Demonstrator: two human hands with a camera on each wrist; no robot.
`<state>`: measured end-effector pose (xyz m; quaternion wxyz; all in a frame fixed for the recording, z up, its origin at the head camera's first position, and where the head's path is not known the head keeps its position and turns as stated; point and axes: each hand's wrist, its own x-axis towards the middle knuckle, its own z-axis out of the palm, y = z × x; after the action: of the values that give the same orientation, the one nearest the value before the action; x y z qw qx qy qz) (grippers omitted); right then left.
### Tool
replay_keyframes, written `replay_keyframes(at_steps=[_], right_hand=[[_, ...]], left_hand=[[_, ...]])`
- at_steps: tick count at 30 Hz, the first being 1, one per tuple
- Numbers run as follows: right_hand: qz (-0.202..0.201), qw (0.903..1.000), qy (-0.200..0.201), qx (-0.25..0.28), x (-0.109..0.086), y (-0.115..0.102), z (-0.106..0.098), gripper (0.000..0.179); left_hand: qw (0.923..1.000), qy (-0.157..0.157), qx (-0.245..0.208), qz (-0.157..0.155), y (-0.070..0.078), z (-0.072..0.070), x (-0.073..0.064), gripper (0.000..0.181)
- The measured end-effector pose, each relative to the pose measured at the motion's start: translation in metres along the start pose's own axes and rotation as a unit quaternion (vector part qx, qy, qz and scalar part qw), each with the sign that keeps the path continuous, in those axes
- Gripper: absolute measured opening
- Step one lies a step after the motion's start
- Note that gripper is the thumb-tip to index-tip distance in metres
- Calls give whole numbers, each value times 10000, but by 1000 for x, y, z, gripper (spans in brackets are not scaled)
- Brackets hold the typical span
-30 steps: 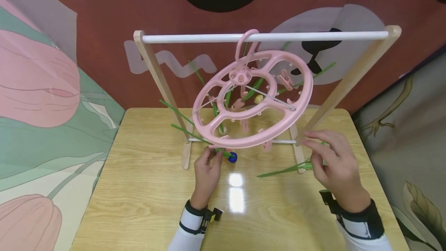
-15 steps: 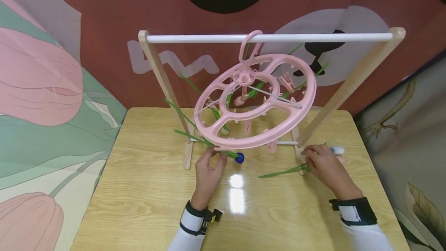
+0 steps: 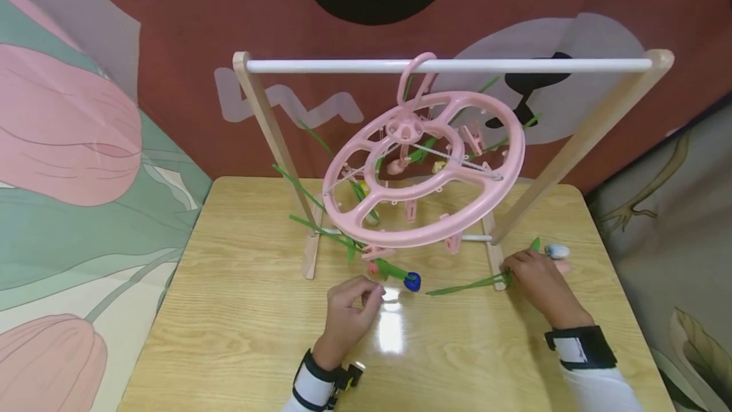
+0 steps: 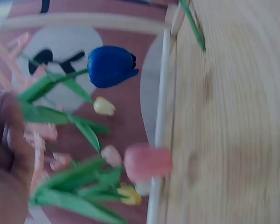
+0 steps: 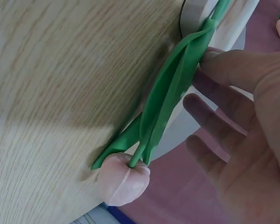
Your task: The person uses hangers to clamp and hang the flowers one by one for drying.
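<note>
In the head view, my left hand (image 3: pixel 351 310) is just below the hanger's near rim, fingers loosely curled, holding nothing. Beside it a blue artificial tulip (image 3: pixel 412 281) hangs from a clothespin (image 3: pixel 377 252) on the round pink hanger (image 3: pixel 423 233); a pink tulip (image 4: pixel 147 163) shows lower in the left wrist view. On the right, my right hand (image 3: pixel 534 285) pinches a pale pink tulip (image 5: pixel 123 179) by its green leaves and stem (image 5: pixel 177 88), with thumb and index finger at the leaf edge. A whitish-blue tulip (image 3: pixel 556 251) lies beyond that hand.
A wooden stand with a white top bar (image 3: pixel 320 66) carries the hanger. More tulips, including a yellow one (image 4: pixel 129 195), hang beneath it. Green stems (image 3: pixel 463 287) reach across the stand's right foot (image 3: pixel 496 266) on the wooden table (image 3: pixel 229 310).
My left hand has let go of the blue tulip's stem and drawn back toward me. My right hand has come down onto the tulip stems on the right.
</note>
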<state>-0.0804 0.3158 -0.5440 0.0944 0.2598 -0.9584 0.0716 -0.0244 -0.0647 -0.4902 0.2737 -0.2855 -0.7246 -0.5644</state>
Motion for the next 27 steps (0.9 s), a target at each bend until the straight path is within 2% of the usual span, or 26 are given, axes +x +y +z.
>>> replay_keyframes(at_steps=[3, 5, 8, 15, 18, 22, 27], right_hand=[[85, 9998, -174, 9, 0, -1, 0, 23], [168, 9993, -327, 13, 0, -1, -1, 24], [297, 9979, -569, 69, 1, -1, -1, 25], [403, 9945, -968, 27, 3, 3, -4, 26], [213, 9965, -802, -28, 4, 2, -7, 23], [-57, 9985, -529, -147, 7, -3, -18, 23], [-32, 9993, -365, 51, 13, -22, -42, 29]], left_hand=[[9944, -956, -439, 127, 5, 12, -5, 14], [9873, -1507, -508, 34, 6, 22, -10, 14], [9804, -1958, -233, -47, 7, 33, -13, 18], [9651, -2515, 590, -422, 9, 46, -7, 27], [9582, -2667, 951, -403, 8, 50, -4, 31], [9494, -2707, 1578, -204, 5, 55, -2, 35], [9341, -2771, 2247, -87, 0, 62, -2, 39]])
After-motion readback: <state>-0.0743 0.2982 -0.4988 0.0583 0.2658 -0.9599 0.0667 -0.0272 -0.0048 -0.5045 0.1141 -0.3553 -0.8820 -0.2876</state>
